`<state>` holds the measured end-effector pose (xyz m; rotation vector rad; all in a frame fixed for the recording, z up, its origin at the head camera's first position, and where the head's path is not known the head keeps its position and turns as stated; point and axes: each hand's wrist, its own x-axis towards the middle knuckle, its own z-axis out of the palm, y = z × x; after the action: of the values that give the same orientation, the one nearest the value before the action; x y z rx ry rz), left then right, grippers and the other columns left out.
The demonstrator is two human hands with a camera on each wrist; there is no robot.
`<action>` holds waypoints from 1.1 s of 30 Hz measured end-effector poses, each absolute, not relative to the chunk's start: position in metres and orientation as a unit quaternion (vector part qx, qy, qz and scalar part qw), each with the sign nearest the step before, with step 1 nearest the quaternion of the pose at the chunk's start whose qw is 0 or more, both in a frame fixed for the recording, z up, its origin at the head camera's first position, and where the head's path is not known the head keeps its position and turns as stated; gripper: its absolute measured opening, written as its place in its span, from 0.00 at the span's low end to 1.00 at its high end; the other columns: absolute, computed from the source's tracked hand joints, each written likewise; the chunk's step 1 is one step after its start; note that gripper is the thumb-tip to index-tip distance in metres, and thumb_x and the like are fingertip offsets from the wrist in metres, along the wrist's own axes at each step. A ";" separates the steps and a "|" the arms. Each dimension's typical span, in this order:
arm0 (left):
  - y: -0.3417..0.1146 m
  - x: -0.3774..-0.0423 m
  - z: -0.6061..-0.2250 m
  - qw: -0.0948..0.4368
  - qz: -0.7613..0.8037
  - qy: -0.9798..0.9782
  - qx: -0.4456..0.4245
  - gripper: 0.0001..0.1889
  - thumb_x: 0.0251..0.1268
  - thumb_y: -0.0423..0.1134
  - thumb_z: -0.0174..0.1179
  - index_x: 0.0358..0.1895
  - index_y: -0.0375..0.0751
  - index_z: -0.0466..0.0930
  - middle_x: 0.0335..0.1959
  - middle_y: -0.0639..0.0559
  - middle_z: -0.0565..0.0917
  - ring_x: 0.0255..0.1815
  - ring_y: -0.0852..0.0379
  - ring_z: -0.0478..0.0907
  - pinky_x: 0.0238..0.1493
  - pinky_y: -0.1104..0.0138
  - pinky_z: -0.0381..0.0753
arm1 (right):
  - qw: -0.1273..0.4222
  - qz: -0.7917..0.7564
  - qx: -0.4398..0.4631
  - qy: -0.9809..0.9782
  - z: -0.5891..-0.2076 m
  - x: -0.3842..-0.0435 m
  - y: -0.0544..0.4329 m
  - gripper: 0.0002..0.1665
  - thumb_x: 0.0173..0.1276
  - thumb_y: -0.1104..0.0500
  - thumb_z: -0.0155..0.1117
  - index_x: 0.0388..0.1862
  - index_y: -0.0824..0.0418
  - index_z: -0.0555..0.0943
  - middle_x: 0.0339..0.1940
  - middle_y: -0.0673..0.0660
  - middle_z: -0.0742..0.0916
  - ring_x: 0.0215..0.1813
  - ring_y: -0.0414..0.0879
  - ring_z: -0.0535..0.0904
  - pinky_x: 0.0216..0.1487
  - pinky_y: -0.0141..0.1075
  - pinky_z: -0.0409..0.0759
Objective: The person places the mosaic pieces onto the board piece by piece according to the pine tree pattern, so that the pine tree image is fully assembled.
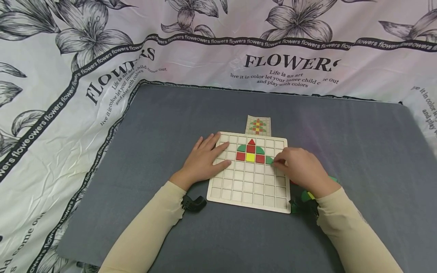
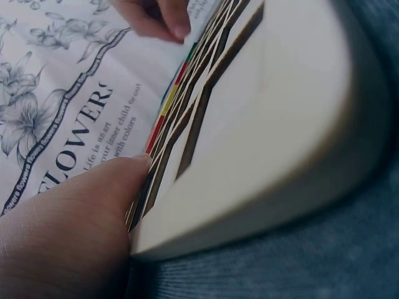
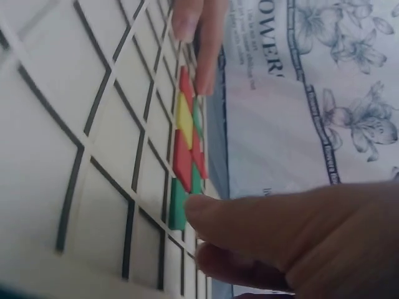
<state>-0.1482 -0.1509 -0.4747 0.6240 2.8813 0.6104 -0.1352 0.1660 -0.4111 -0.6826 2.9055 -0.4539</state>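
Observation:
A pale wooden grid board (image 1: 246, 185) lies on the table, with red, green and yellow tiles set in its upper cells. My left hand (image 1: 201, 161) rests spread on the board's left edge, thumb and fingers fairly straight. At the right side, my right hand (image 1: 302, 167) pinches a green tile with a curved edge (image 1: 269, 160) at a cell beside a red tile (image 1: 260, 159). The yellow tile (image 1: 250, 157) sits mid-row, below a red square and a red triangle (image 1: 251, 142). In the right wrist view the thumb (image 3: 218, 215) meets the green tile (image 3: 178, 205).
Behind the board lies a small pattern card (image 1: 258, 126) printed with a coloured tree-like figure. Loose green and yellow pieces (image 1: 307, 196) lie right of the board, partly hidden under my right wrist. A flower-printed cloth (image 1: 205, 62) borders the grey table (image 1: 177, 113).

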 end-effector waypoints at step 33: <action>-0.149 -0.148 -0.476 0.062 0.198 0.957 0.201 0.39 0.77 0.69 0.49 0.84 0.59 0.60 0.88 0.51 0.46 0.89 0.50 0.41 0.86 0.49 0.33 | 0.190 -0.191 -0.220 0.938 -0.418 -0.063 0.208 0.18 0.52 0.56 0.88 0.29 0.52 0.81 0.23 0.42 0.77 0.27 0.35 0.69 0.28 0.32 0.71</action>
<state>-0.1484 -0.1494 -0.4761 0.6088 2.8939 0.5988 -0.0627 0.2084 -0.4183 -0.6175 2.6362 -0.5360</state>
